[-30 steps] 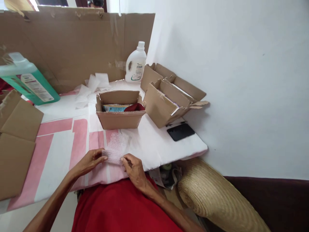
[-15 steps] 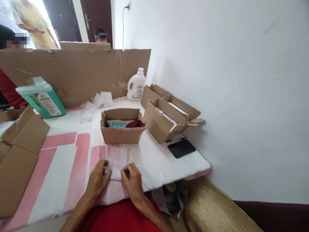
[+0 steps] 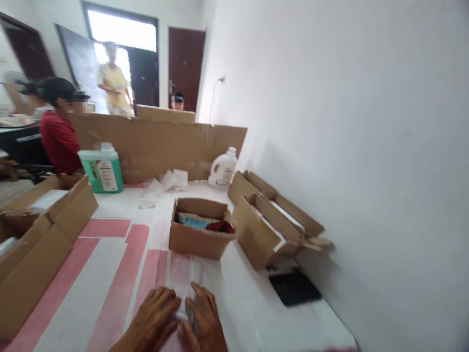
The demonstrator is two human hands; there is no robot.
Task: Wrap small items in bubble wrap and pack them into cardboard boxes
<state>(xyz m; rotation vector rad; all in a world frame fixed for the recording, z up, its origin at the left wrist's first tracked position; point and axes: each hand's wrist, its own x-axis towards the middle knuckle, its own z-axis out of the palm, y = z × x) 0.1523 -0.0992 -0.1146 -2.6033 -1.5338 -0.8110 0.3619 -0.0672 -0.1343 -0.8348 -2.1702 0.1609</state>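
A strip of clear bubble wrap lies on the white and pink table cover at the near edge. My left hand and my right hand lie side by side on its near end, fingers curled and pressed down on it. Just beyond the wrap stands a small open cardboard box with a blue packet and something dark red inside.
A larger open carton and a black phone sit at the right by the wall. Flat cartons lie at the left. A green jug, a white bottle and a cardboard screen stand behind; people are beyond it.
The camera has tilted up, showing the room and people behind the screen. My hands have come closer together on the bubble wrap's near end.
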